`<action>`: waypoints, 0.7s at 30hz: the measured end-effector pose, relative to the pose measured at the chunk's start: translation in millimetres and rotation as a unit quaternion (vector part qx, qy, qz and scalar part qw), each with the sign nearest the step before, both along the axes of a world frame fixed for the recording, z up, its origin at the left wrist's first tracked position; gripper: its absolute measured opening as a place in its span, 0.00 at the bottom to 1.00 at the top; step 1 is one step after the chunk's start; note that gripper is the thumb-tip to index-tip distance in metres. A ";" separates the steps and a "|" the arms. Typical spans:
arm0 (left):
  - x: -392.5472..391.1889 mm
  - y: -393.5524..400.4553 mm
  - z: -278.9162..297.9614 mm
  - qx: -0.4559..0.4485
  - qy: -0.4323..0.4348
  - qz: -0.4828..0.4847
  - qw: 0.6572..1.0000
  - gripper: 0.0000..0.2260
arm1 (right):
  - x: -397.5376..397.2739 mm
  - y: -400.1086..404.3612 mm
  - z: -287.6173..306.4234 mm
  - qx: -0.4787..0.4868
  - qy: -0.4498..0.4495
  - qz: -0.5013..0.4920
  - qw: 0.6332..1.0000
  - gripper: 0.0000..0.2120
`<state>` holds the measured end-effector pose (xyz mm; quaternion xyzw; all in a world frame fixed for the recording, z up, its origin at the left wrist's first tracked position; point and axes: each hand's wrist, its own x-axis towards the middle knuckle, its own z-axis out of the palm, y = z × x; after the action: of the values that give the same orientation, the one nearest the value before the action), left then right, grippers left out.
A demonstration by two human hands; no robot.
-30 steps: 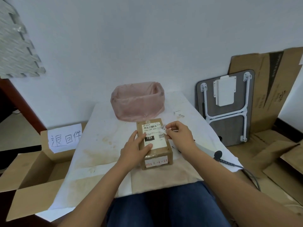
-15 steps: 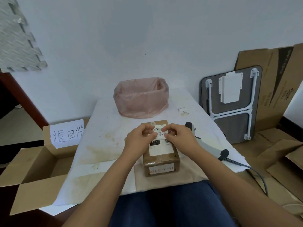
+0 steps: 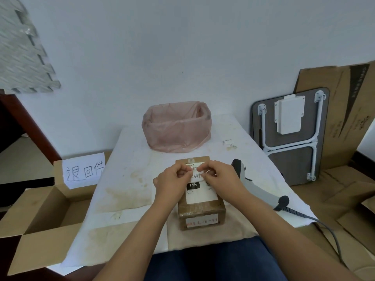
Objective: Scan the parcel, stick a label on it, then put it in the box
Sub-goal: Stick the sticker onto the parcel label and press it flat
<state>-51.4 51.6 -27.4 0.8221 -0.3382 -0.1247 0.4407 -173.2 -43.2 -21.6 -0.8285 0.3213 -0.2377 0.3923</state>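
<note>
A small brown cardboard parcel with a white shipping sheet on top lies on the white table in front of me. Just above its far end, my left hand and my right hand pinch a small white label with handwritten characters, one hand at each end. The grey barcode scanner lies on the table right of the parcel, its cable trailing off the edge. An open cardboard box with a handwritten paper sign stands on the floor to the left.
A bin lined with a pink bag stands at the table's far end. Small label scraps lie right of it. A folded table and flattened cartons lean against the wall at right.
My left hand left the parcel's top and joined the right hand on the label. Both hands now hold the label over the parcel's far end.
</note>
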 end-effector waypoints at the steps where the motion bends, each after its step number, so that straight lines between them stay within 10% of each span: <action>1: 0.5 -0.5 -1.1 0.002 -0.002 0.000 1.000 0.07 | 0.3 0.0 -0.6 -0.004 0.001 -0.001 1.000 0.09; 21: -2.9 -3.0 -7.4 0.016 -0.060 -0.003 0.998 0.03 | 4.9 2.2 -13.1 -0.086 0.037 -0.016 0.995 0.10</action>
<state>-54.2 48.5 -34.9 0.8339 -0.3649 -0.0816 0.4059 -168.2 -41.0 -34.7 -0.8621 0.3273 -0.2397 0.3037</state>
